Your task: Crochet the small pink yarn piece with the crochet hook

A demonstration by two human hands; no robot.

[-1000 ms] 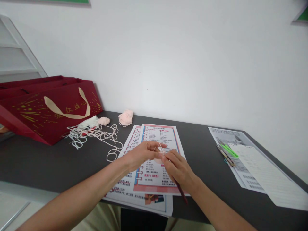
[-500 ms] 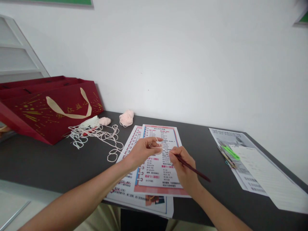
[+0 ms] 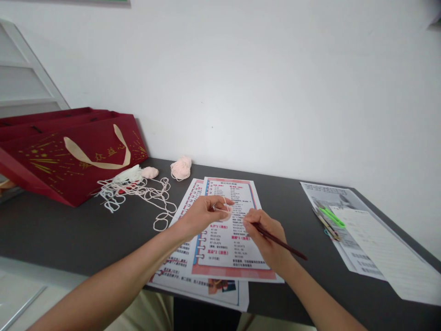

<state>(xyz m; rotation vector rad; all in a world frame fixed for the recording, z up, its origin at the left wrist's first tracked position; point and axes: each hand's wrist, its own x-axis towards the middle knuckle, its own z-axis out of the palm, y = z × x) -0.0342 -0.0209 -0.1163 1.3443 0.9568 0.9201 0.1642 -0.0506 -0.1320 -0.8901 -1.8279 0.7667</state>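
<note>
My left hand (image 3: 211,210) is closed in a pinch above the printed pattern sheets, with white yarn (image 3: 225,201) running over its fingers. What else its fingertips hold is too small to make out. Gripped like a pen in my right hand (image 3: 265,234) is a crochet hook with a dark red-brown handle (image 3: 280,242), its handle end slanting down to the right. The hook's thin tip points toward my left fingers and is hard to see. Beneath both hands lies the top pattern sheet (image 3: 237,264), overlapping a second sheet (image 3: 193,288).
Loose white yarn (image 3: 151,198) trails over the dark table (image 3: 69,239) near a red gift bag (image 3: 86,161). A pale pink yarn ball (image 3: 181,168) sits by the wall. To the right, a green-handled tool (image 3: 333,217) lies on papers (image 3: 389,253).
My right hand and the hook have shifted slightly right, away from my left hand. The gap between the hands is a little wider. My left hand stays nearly in place.
</note>
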